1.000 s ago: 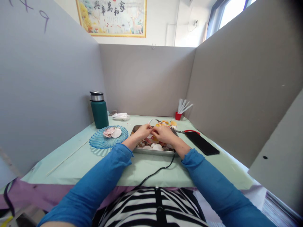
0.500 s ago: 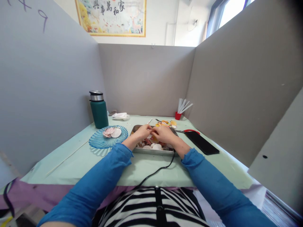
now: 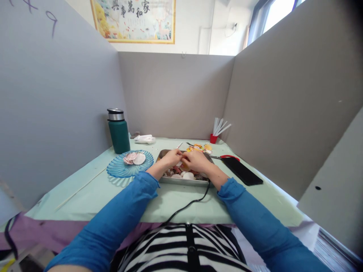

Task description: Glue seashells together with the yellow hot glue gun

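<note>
A metal tray (image 3: 181,181) filled with seashells (image 3: 188,176) sits in the middle of the table. Over its far half, my left hand (image 3: 171,158) and my right hand (image 3: 195,160) meet, fingertips pinched close together. Whatever lies between the fingers is too small or too covered to name. Pale and pinkish shells show in the tray below my palms. Left of the tray stands a blue ribbed glass plate (image 3: 115,169), bearing a pink scalloped shell (image 3: 129,158) and a white round shell (image 3: 139,159).
A green bottle (image 3: 119,136) stands behind the plate. To the right lie a black phone (image 3: 242,171) and red-handled scissors (image 3: 230,156). Yellow decorated pieces (image 3: 195,148) and a red cup of white sticks (image 3: 213,139) are farther back. A black cable (image 3: 187,206) crosses the front; grey partitions (image 3: 176,94) enclose the table.
</note>
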`<state>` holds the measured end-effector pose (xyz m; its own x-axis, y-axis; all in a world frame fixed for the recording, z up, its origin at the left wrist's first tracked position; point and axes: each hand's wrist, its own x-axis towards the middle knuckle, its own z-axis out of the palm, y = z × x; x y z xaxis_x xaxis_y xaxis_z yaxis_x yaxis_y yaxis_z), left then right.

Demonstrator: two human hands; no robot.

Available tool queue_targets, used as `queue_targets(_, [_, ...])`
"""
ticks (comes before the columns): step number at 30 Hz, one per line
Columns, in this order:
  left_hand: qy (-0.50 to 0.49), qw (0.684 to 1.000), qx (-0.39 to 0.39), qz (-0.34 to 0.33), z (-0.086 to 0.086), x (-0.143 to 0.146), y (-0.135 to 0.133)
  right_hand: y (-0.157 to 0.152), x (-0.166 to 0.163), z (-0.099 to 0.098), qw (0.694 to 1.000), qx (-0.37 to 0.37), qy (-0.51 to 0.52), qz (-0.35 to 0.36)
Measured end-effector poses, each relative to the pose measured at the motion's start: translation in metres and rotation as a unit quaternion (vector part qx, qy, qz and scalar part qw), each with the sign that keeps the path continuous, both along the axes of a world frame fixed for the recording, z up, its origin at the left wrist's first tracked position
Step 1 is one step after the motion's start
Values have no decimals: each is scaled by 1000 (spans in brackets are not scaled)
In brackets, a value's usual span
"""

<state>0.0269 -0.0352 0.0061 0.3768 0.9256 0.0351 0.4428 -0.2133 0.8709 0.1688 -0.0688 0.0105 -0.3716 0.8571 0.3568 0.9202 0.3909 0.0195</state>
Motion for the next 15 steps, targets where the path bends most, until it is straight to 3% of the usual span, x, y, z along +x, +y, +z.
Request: queue_targets(15, [56,998,6,-7,-6,-2,8,-2,-1,1,1000,-6,-4,2])
